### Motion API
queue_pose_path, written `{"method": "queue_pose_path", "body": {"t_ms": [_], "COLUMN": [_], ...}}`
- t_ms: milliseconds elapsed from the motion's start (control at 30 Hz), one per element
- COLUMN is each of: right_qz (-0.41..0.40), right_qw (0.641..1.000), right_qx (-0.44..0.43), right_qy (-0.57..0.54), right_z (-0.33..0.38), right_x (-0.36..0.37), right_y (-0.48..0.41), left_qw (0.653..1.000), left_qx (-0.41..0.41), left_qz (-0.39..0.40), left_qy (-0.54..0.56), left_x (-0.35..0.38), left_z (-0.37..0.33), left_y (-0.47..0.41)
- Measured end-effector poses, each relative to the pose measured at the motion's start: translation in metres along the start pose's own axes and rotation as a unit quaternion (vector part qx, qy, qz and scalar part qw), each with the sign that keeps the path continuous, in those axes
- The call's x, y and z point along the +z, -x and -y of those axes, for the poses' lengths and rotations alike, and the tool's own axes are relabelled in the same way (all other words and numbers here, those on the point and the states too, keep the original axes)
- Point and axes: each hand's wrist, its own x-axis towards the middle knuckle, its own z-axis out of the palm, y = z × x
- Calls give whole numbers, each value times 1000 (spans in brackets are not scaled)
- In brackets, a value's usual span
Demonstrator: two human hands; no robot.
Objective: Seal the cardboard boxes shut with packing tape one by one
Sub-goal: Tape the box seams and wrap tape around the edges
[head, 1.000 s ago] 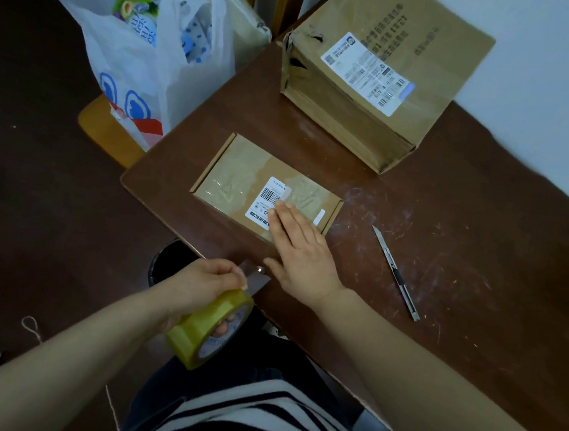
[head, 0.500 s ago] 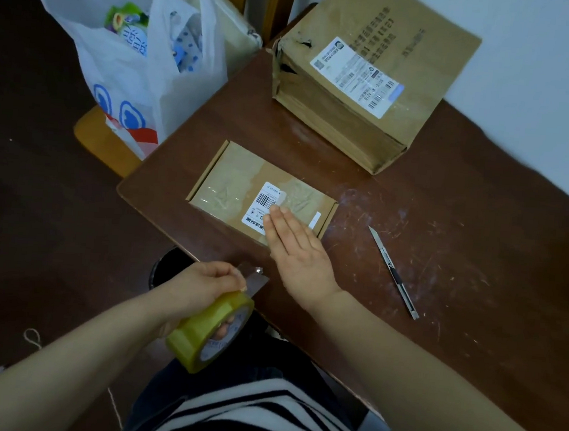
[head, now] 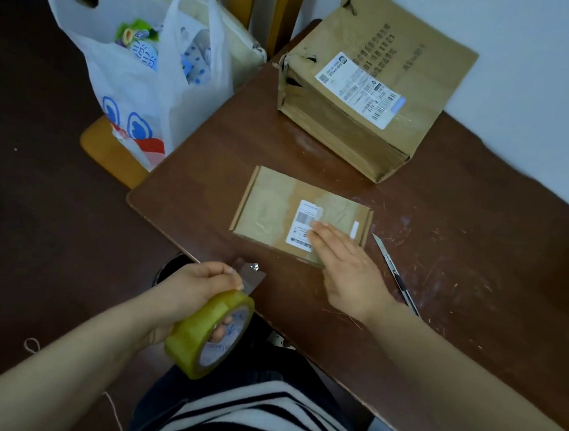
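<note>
Right fingers [head: 322,234]: straight and together, pressed flat on the box [head: 269,210], tips over its label [head: 305,219].
Right hand [head: 347,272]: open, palm down, its heel hanging off the box's near edge over the table [head: 478,266].
Left fingers [head: 216,272]: curled, pinching the loose end [head: 248,274] of the tape, with others hooked through the roll [head: 211,332].
Left hand [head: 194,290]: holds the roll off the table edge, near-left of the box and apart from it.
Box: flat and closed on the table. There's glossy film across its top, though I can't tell if the near flap is sealed.
Knife [head: 395,269]: just right of the box, blade tip nearest it.
Big box [head: 372,96]: beyond the box, by the wall, waiting its turn.
Risk, tape: the loose end looks short and crumpled, so it could fold onto itself or stick to the fingers.
Risk, box: it's pinned by only one flat hand. A tug on the tape could slide it and lay the strip crooked.
Risk, knife: the bare blade lies beside the pressing hand, and a careless reach could meet the edge.
</note>
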Motion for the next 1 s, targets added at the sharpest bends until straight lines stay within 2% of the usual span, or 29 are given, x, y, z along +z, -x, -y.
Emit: {"method": "queue_pose_path", "body": {"t_ms": [67,133,167,200,267,300,333,433,500,600,733,867,1000], "right_qz": [-6,-59,-99,-138,-153,-118,-60,100,133,113,37,9,-4], "right_qw": [999,993,981,958,875,827,804,802,790,787,822,845,848], "right_qx": [16,55,102,157,258,284,292,271,259,230,188,194,207], "right_qy": [-41,-82,-130,-197,-380,-470,-514,-522,-539,-562,-536,-498,-488], "right_z": [-7,-6,-2,2,13,19,25,44,54,63,68,66,64], "right_x": [-16,-28,-33,-39,-53,-59,-63,-68,-67,-66,-63,-75,-86], "right_y": [11,5,-3,-11,-25,-28,-29,-25,-27,-28,-31,-35,-35], "left_qw": [1000,1000,1000,999,999,999,999,997,996,996,994,987,987], "left_qx": [5,13,17,21,32,39,44,57,67,74,64,70,87], "left_qz": [9,17,20,23,26,28,31,47,50,47,86,143,135], "left_qy": [-4,-10,-8,-4,0,0,-1,0,1,0,13,20,17], "left_x": [-1,0,2,5,9,11,13,19,22,24,22,19,15], "left_z": [-2,-5,-7,-9,-13,-15,-18,-25,-27,-28,-29,-23,-22], "left_y": [3,5,6,6,7,8,9,10,10,9,13,16,18]}}
